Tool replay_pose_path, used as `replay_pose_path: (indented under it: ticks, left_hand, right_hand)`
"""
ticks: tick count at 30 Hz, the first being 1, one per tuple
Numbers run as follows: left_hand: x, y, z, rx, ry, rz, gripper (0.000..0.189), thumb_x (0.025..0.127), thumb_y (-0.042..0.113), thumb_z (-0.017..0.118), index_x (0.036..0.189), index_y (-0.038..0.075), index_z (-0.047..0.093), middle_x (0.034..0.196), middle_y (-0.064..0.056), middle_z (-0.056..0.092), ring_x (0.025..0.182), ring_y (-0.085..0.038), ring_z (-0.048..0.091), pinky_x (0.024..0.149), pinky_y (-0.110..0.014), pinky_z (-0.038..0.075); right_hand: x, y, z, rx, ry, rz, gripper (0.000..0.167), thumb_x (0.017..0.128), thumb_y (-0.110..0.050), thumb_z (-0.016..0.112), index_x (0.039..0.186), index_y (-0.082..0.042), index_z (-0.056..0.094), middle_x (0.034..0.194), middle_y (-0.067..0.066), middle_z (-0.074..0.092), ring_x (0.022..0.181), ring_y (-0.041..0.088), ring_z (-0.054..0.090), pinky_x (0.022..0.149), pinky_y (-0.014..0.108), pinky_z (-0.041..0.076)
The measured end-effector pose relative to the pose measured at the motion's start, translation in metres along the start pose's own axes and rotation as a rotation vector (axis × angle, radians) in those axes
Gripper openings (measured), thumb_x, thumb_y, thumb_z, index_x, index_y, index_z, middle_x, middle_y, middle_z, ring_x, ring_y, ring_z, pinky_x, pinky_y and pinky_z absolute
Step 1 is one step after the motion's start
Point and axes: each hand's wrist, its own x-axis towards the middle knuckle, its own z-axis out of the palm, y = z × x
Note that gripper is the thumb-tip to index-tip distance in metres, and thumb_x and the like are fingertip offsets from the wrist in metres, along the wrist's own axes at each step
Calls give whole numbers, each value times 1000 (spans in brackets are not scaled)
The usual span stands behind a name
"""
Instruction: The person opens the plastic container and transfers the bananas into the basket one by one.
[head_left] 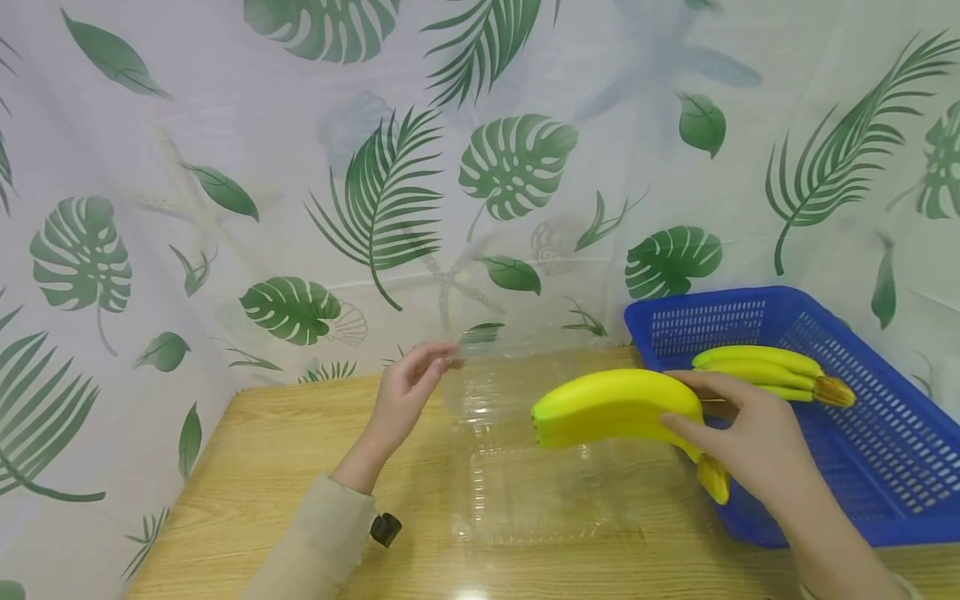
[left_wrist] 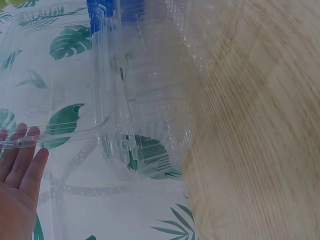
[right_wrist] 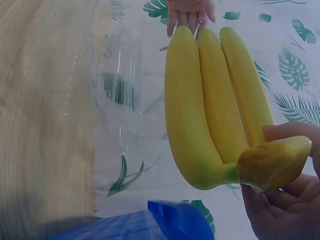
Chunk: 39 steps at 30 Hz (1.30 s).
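My right hand (head_left: 750, 433) holds a bunch of yellow bananas (head_left: 615, 404) near the stem, raised above the table and the blue basket's left side. Three bananas of this bunch (right_wrist: 200, 105) show in the right wrist view, their tips pointing away from the hand. A clear plastic clamshell box (head_left: 540, 500) stands unfolded on the table, its lid tilted up at the back. At the lid's left edge is my left hand (head_left: 412, 383). In the left wrist view, the straight fingers (left_wrist: 31, 172) touch the rim of the lid (left_wrist: 65, 131).
A blue plastic basket (head_left: 832, 508) with slotted walls stands at the right. Another bunch of bananas (head_left: 765, 367) lies inside it, towards the back. Behind the wooden table (head_left: 285, 467) hangs a white leaf-printed sheet (head_left: 600, 167).
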Motion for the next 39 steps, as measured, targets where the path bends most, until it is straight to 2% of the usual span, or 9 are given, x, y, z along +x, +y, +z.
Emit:
replay_pose_path:
  ticks: [4,6,12,16,31,33,35,38,39]
  left_hand:
    - [0,-1,0,-2,1,6,30,109,3,50,134,-9,63,126,-30,72,118,-48,70,106,-18,54]
    - [1,-1,-1,-5,1,6,30,109,3,50,133,-9,63,126,-30,72,118,-48,70,106,-18,54]
    - [2,-1,-1,-5,-2,-3,30,109,4,51,133,-9,63,128,-30,71,119,-48,69,107,-18,54]
    - [2,-2,-1,-2,-5,-8,30,110,4,51,133,-9,63,128,-30,72,120,-49,69,106,-17,53]
    - [1,-2,-1,5,-6,-21,30,110,6,51,134,-7,63,127,-29,72,121,-47,69,107,-16,52]
    - [0,-2,-2,5,-5,-23,30,110,6,51,134,-7,63,127,-29,73,121,-47,69,107,-16,52]
    - [0,-2,-2,6,-4,-23,30,110,6,51,134,-7,63,126,-29,73,121,-47,69,107,-16,52]
    - [0,-2,-2,7,-4,-22,30,110,6,51,134,-7,64,126,-29,73,121,-47,69,107,-17,52]
    - [0,-2,-2,7,-5,-21,30,110,6,51,134,-7,64,126,-29,73,121,-47,69,107,-17,52]
  right_hand:
    - [-1,6,-8,-15,27,21,59,95,-35,82,144,-6,65,137,25,70,114,43,73,75,15,52]
    - [-2,8,-12,-17,35,32,61,95,-34,82,145,-4,64,137,27,69,110,37,74,70,12,51]
    - [-1,14,-25,-29,59,62,63,95,-36,81,146,-3,63,137,30,68,95,2,69,63,17,56]
    - [1,17,-32,-32,75,104,66,95,-41,81,147,-4,62,137,31,67,82,-10,62,60,20,57]
    - [3,35,-58,-56,135,198,69,100,-40,74,150,3,55,141,37,61,72,-21,47,55,18,56]
    - [5,40,-61,-48,144,195,68,100,-38,75,149,5,55,119,22,75,71,-22,48,55,17,56]
    - [6,45,-65,-28,146,197,69,99,-37,75,149,6,55,100,-8,76,72,-22,50,56,17,56]
    - [8,52,-68,-11,152,199,68,100,-34,76,149,8,54,102,-10,74,73,-23,49,56,16,55]
    - [9,55,-68,-13,155,195,68,100,-32,75,149,9,53,109,3,76,73,-23,48,56,16,55]
